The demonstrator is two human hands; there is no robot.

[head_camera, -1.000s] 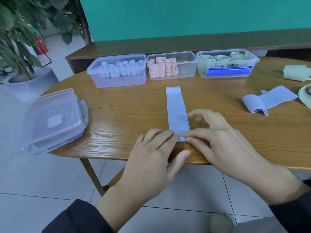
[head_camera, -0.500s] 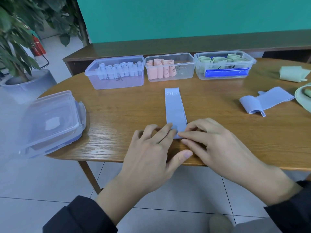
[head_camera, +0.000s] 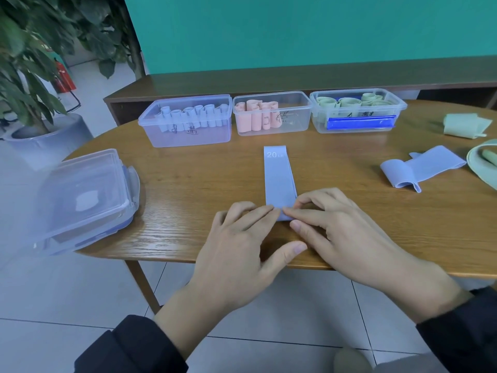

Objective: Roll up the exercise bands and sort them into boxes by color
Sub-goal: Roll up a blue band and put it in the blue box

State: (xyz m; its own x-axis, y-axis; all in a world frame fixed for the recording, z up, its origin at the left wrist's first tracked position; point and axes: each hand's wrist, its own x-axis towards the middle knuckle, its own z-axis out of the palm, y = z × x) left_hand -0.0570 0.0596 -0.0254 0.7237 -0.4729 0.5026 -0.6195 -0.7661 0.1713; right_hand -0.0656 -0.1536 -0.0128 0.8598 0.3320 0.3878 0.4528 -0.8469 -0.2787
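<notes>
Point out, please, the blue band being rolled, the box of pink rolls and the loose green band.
blue band [head_camera: 278, 179], head view, flat middle of the strip.
box of pink rolls [head_camera: 295, 122], head view, clear front wall.
loose green band [head_camera: 464, 125], head view, folded top face.

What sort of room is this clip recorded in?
Probably an office or common room, not a gym: a rounded wooden table on a tiled floor, a long wooden bench against a teal wall, and a large potted plant beside a red fire extinguisher.

bare table [head_camera: 204, 189] ahead, boxes [head_camera: 271, 114] behind
</notes>
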